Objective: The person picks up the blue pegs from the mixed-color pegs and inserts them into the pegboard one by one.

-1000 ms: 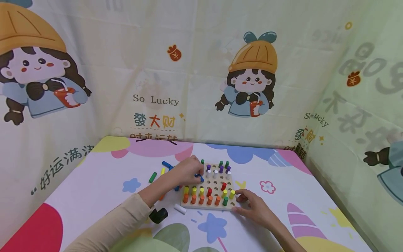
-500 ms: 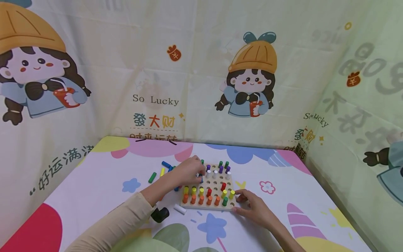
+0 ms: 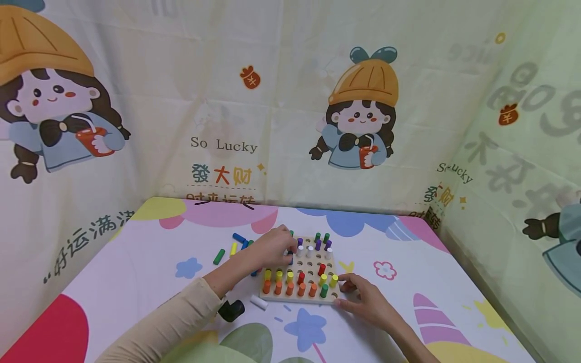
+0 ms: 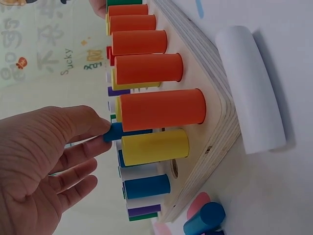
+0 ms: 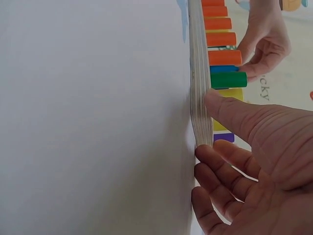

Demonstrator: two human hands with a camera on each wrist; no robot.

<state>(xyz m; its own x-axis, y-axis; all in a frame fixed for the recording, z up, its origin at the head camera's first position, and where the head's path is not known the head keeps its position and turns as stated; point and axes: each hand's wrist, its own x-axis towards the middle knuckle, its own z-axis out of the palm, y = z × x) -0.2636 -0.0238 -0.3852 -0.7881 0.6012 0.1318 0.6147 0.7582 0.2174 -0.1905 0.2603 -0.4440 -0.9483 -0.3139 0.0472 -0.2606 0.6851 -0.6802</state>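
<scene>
A: Starting nearest, low and right of centre in the head view, the right hand (image 3: 369, 302) is resting against the near right corner of the wooden pegboard (image 3: 299, 298). In the right-wrist view its thumb (image 5: 230, 110) is pressing on the board's edge, with the other fingers relaxed and slightly spread alongside. It is pinching nothing.

B: So it is bracing the board. If that thumb slips, I judge the board could skate across the table (image 3: 150, 262) while the other hand is working.

A: Just left of the board's near corner a white peg (image 3: 259, 301) is lying loose, and it could roll if the board is nudged.

B: And the left hand (image 3: 268, 248)?

A: It is reaching over the board's left side, in the middle of the head view. The left-wrist view shows its fingertips pinching the top of a blue peg (image 4: 113, 132), which is standing among the yellow pegs (image 4: 154, 147) and just behind the orange pegs (image 4: 161, 106).

B: Crowded spot. I think the knuckles could knock neighbouring pegs, or the blue one could go in tilted and jam. Whether it is seated fully I cannot tell.

A: Farther back, toward the upper left of the board, loose pegs (image 3: 220, 256) are lying on the table, easy for a sleeve to sweep off.
</scene>
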